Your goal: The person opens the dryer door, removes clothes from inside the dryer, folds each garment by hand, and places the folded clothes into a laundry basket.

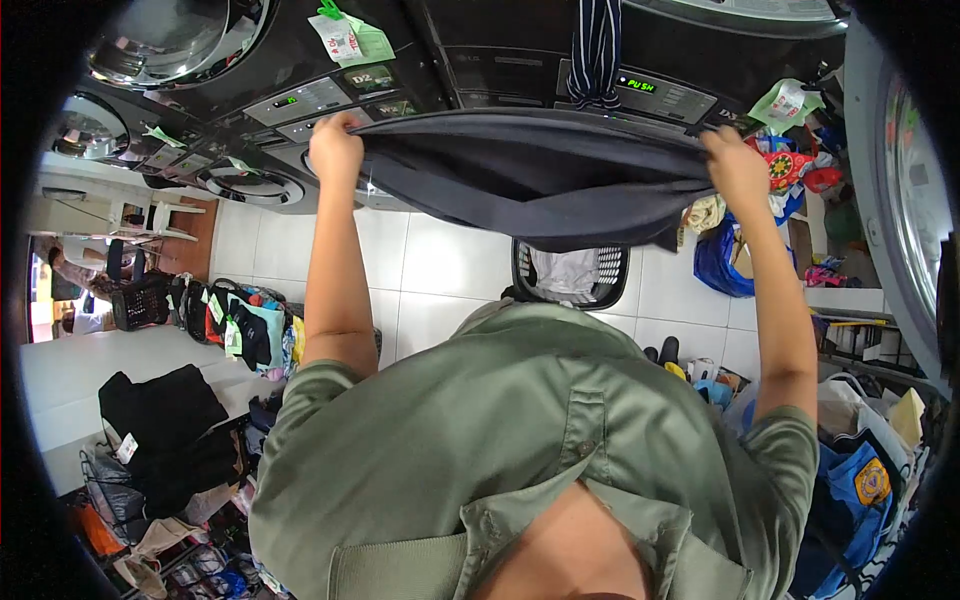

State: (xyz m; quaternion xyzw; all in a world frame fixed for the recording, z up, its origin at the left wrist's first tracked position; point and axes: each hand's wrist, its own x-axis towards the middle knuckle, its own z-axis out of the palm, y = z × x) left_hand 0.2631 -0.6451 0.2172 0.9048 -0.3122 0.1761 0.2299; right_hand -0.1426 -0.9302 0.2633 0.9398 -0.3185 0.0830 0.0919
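A dark grey garment (560, 200) is stretched sideways in front of my chest, and its exact kind cannot be made out. My left hand (336, 152) is closed on one upper corner. At the opposite end, my right hand (738, 170) grips the other corner. The cloth sags between the hands in a long fold. Under its lower edge stands a black laundry basket (520, 270) on the floor, with pale cloth (570, 272) inside. Behind the garment, a striped dark cloth (596, 50) hangs over the front of a machine.
Dark laundry machines (510, 65) line the far side, with paper tags (350, 38) clipped on. An open round machine door (905, 200) stands at right. Blue bags (722, 262) sit below it. Piled clothes (250, 325) and a black folded stack (165, 420) lie at left.
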